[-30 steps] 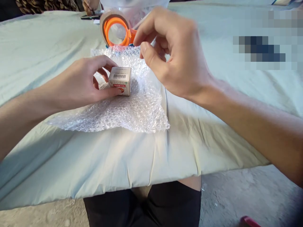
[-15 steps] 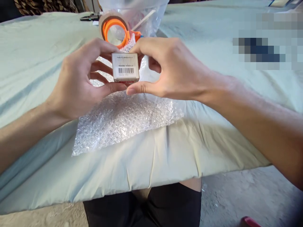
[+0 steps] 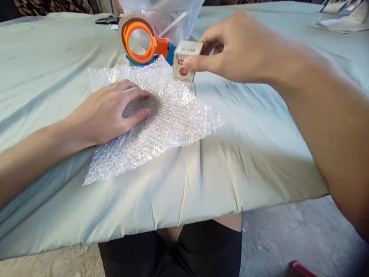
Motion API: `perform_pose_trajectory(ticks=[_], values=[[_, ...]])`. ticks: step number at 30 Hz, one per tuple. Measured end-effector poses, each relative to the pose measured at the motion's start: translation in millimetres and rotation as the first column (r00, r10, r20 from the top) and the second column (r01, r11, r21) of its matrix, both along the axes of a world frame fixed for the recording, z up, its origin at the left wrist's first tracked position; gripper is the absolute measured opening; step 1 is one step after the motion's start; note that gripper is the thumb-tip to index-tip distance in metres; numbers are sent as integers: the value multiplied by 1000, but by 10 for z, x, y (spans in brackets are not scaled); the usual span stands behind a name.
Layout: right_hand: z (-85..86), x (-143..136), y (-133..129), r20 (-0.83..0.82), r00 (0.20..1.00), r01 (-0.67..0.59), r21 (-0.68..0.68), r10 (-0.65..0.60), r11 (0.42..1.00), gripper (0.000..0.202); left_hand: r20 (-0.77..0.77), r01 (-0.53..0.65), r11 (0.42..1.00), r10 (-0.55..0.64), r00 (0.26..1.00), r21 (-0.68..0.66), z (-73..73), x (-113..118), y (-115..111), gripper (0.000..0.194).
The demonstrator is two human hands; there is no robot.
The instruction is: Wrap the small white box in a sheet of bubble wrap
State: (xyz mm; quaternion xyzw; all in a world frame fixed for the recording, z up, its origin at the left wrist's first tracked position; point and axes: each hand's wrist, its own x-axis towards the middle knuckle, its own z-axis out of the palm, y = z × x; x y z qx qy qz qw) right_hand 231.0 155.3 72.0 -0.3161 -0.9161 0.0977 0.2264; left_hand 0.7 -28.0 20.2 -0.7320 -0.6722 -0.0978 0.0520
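Held between the thumb and fingers of my right hand (image 3: 230, 50) is a small cardboard box (image 3: 184, 69), pale with red print on its side and a barcode on its top face. It is up in front of the tape dispenser's blue end. My left hand (image 3: 112, 107) rests on a sheet of bubble wrap (image 3: 161, 123), fingers loosely curved and the thumb apart from them, with nothing in its grasp. The sheet lies flat on the cloth, partly hidden under that hand.
Behind the bubble wrap stands an orange and blue tape dispenser (image 3: 154, 46) with a roll of brown tape. A clear plastic bag (image 3: 178, 23) is behind it. Dark pliers (image 3: 106, 20) lie to its left. Pale green cloth (image 3: 57, 57) covers the table; papers (image 3: 343, 23) lie far right.
My left hand has let go of the box and come down onto the bubble wrap. My right hand has carried the box to the right, turning it so its red-printed side shows.
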Motion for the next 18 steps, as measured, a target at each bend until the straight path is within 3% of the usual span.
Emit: perform_pose_trajectory(ticks=[4,13,16,18], values=[[23,42,37,238,968,93,-45,-80,995,40,-1,-10,1000,10,1000,10,-2,25,0,64],[55,77,173,316,903,283,77,-293,956,52,12,-78,996,78,997,34,-46,-5,-10,57],[99,91,133,263,912,285,145,-314,948,56,32,-91,996,91,995,19,-33,20,-13,58],[100,75,63,106,969,198,208,-223,958,49,40,-96,995,95,995,27,-25,35,-15,60]])
